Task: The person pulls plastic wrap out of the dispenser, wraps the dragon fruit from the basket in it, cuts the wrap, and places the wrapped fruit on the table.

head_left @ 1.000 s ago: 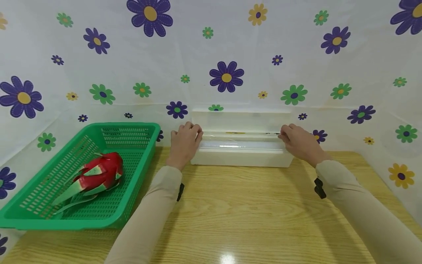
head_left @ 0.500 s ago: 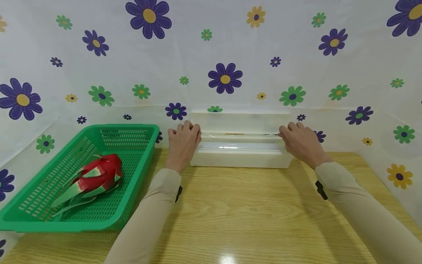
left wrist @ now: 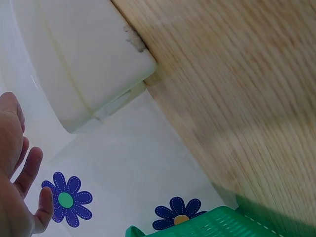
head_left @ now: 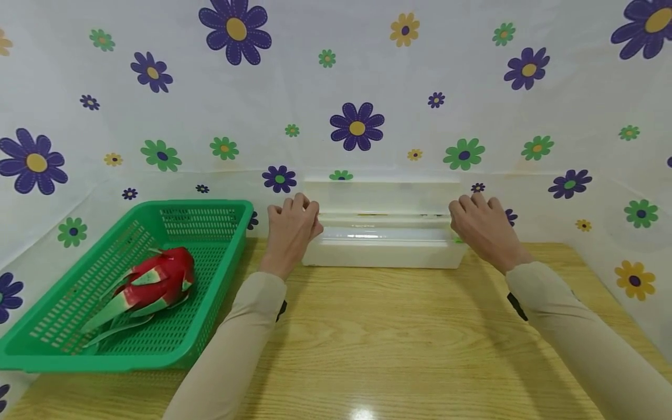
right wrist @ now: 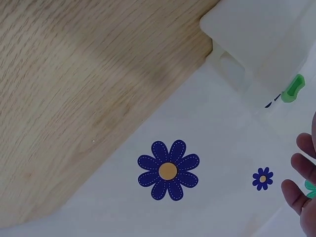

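A long white cling film dispenser (head_left: 380,255) lies at the back of the table, its lid (head_left: 391,197) raised. Clear film (head_left: 367,233) shines inside it. My left hand (head_left: 291,233) is at the dispenser's left end with bent fingers. At the right end, my right hand (head_left: 485,230) has its fingers bent downward beside a small green slider (right wrist: 294,89). Whether either hand pinches the transparent film cannot be made out. Some of my left fingers (left wrist: 32,170) show beyond the dispenser in the left wrist view; several right fingertips (right wrist: 296,192) show in the right wrist view.
A green plastic basket (head_left: 247,233) on the left holds a red dragon fruit (head_left: 163,280) with green-tipped scales. Behind the wooden table (head_left: 378,338) hangs a white flower-print sheet (head_left: 294,76), close against the dispenser.
My right hand has shifted slightly right, and the green slider has come into sight beside it. My left thumb now shows further out from the fingers. The dispenser has stayed in place.
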Motion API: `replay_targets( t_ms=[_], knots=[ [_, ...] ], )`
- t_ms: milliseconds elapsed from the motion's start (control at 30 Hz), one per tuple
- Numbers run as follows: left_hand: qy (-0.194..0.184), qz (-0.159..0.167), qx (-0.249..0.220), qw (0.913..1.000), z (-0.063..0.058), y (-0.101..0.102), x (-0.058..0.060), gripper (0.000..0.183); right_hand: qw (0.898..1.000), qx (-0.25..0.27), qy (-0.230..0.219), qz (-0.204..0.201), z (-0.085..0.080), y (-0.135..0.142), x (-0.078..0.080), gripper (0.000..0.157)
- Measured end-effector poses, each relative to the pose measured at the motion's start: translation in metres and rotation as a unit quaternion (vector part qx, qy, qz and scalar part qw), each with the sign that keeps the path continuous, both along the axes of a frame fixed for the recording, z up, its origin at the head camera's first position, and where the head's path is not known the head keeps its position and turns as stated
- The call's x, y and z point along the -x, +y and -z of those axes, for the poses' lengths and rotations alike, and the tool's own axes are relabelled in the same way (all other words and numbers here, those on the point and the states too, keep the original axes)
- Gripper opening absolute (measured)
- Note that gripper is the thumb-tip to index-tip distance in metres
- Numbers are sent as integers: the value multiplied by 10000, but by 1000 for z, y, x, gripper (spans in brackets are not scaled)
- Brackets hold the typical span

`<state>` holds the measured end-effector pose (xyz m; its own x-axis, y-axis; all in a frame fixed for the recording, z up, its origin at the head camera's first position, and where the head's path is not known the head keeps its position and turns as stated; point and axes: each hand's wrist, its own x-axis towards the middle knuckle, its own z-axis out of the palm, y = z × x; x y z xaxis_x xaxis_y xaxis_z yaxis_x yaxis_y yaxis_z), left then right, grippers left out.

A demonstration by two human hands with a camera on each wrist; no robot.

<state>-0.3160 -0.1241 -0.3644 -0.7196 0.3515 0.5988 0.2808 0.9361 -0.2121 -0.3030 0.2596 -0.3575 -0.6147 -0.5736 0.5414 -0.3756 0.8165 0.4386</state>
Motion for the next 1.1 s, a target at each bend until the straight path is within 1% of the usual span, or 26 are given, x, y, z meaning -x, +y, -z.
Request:
replay_targets(
  t_ms=[167,267,433,667,767,800,867,900,933,967,1000,1033,1067,1100],
  knots=[
    [193,-29,57,9998,2,1,1,25,9998,192,70,-64,1,-1,1,21],
    [271,-56,26,9996,1,3,2,27,9992,368,130,-118,0,-3,2,19],
    [313,-89,-47,9995,-2,4,2,28,9980,554,260,-134,-1,-4,3,16],
    [336,-111,-243,9991,-5,4,6,25,9964,841,82,-100,-6,-7,3,14],
    [288,-91,-401,9987,-8,3,7,24,9923,1208,9,-256,-7,-8,3,11],
    [205,-43,-539,9983,-8,3,7,23,9895,1409,-59,-330,-8,-9,3,10],
    [-88,150,-960,9952,-10,1,8,19,9796,1923,-334,-475,-9,-10,3,6],
    [-290,293,-1243,9914,-11,1,8,17,9718,2239,-543,-510,-9,-11,3,3],
    [-527,443,-1568,9852,-12,0,9,14,9618,2567,-795,-529,-9,-12,3,1],
    [-832,615,-1949,9754,-12,0,9,12,9497,2901,-1056,-534,-10,-13,3,5],
    [-1160,828,-2381,9607,-13,-1,10,10,9327,3285,-1393,-522,-10,-14,3,9],
    [-1479,1030,-2776,9436,-13,-2,11,9,9135,3649,-1731,-481,-11,-15,3,13],
    [-1759,1206,-3149,9249,-13,-3,12,9,8923,3998,-2050,-451,-12,-15,2,18],
    [-2021,1353,-3474,9056,-13,-4,12,10,8674,4361,-2361,-422,-12,-16,2,21]
  ],
)
